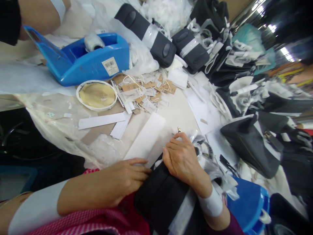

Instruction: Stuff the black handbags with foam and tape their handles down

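Observation:
A black bag (166,195) with a clear plastic-wrapped band across it leans at my lap, tilted. My left hand (122,181) reaches in from the left, its fingers against the bag's upper left edge; the fingertips are partly hidden there and the thumb does not show. Over the bag's top edge, my right hand (182,160) is closed with curled fingers. A small gold-coloured metal piece (179,129) sticks up just beyond its fingertips. Plastic-wrapped parts (205,150) lie beside my right hand. What is inside its grip is mostly hidden.
A blue tape dispenser (90,60), a round tub of yellowish paste (97,94) and a heap of stringed tags (144,88) lie beyond my hands. White strips (146,133) rest on the table. Black bags (254,143) crowd the right side, near a second blue dispenser (249,205). Another person's arm (41,16) shows at upper left.

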`<state>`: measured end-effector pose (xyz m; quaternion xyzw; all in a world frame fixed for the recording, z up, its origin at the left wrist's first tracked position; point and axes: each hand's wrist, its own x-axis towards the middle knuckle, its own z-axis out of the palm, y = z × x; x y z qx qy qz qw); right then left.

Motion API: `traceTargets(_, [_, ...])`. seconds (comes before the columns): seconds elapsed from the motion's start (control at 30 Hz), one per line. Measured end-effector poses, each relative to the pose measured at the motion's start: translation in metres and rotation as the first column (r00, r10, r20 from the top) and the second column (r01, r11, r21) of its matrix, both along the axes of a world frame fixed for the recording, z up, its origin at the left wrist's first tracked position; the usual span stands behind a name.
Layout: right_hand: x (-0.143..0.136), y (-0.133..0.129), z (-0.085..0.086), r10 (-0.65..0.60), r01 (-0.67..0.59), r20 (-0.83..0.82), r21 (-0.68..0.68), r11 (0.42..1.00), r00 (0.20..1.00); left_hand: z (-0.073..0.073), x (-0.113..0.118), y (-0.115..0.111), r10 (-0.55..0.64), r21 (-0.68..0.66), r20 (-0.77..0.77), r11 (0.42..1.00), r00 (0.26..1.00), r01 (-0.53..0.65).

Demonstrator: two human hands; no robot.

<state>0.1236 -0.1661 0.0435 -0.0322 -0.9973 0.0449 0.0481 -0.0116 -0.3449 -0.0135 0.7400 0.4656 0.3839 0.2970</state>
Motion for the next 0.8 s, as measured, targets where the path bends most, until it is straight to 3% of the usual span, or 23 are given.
traceTargets(0.03, [0.000, 0.000, 0.000, -0.003, 0.003, -0.004, -0.001, 1.000, 1.000, 0.003, -0.006, -0.001, -0.027, 0.051, -0.006, 0.998, 1.000, 0.027])
traceTargets(0.07, [0.000, 0.000, 0.001, -0.002, 0.002, -0.009, 0.000, 1.000, 1.000, 0.007, -0.011, -0.001, 0.024, 0.079, -0.008, 0.997, 1.000, -0.023])
traceTargets(0.1, [0.001, 0.000, 0.003, 0.002, -0.002, -0.011, 0.003, 1.000, 1.000, 0.011, -0.016, 0.001, 0.152, 0.081, -0.025, 0.985, 0.988, -0.149])
traceTargets(0.17, [0.002, 0.000, 0.005, 0.012, -0.012, -0.019, 0.013, 1.000, 1.000, 0.017, -0.022, 0.007, 0.471, 0.042, -0.149, 0.882, 0.870, -0.470])
traceTargets(0.2, [0.002, -0.001, 0.006, 0.017, -0.017, -0.026, 0.018, 1.000, 1.000, 0.018, -0.022, 0.012, 0.564, 0.020, -0.242, 0.816, 0.789, -0.577])
traceTargets(0.27, [0.003, -0.001, 0.008, 0.024, -0.023, -0.044, 0.026, 0.999, 0.999, 0.018, -0.019, 0.021, 0.592, -0.025, -0.391, 0.759, 0.705, -0.651])
traceTargets(0.37, [0.004, -0.002, 0.009, 0.035, -0.033, -0.066, 0.024, 0.999, 0.997, 0.014, -0.013, 0.032, 0.513, -0.128, -0.386, 0.793, 0.767, -0.595])
traceTargets(0.43, [0.004, -0.001, 0.010, 0.043, -0.041, -0.074, 0.019, 0.999, 0.996, 0.014, -0.016, 0.036, 0.502, -0.218, -0.236, 0.807, 0.832, -0.548])
traceTargets(0.5, [0.005, -0.001, 0.012, 0.049, -0.048, -0.079, 0.013, 0.999, 0.996, 0.015, -0.025, 0.037, 0.521, -0.325, 0.008, 0.809, 0.854, -0.490])
traceTargets(0.6, [0.005, -0.001, 0.015, 0.045, -0.046, -0.090, -0.007, 0.999, 0.995, 0.018, -0.034, 0.039, 0.533, -0.480, 0.356, 0.809, 0.767, -0.340])
traceTargets(0.8, [0.009, 0.001, 0.020, 0.021, -0.028, -0.095, -0.064, 0.998, 0.995, 0.008, -0.013, 0.053, 0.419, -0.517, 0.620, 0.854, 0.663, -0.055])
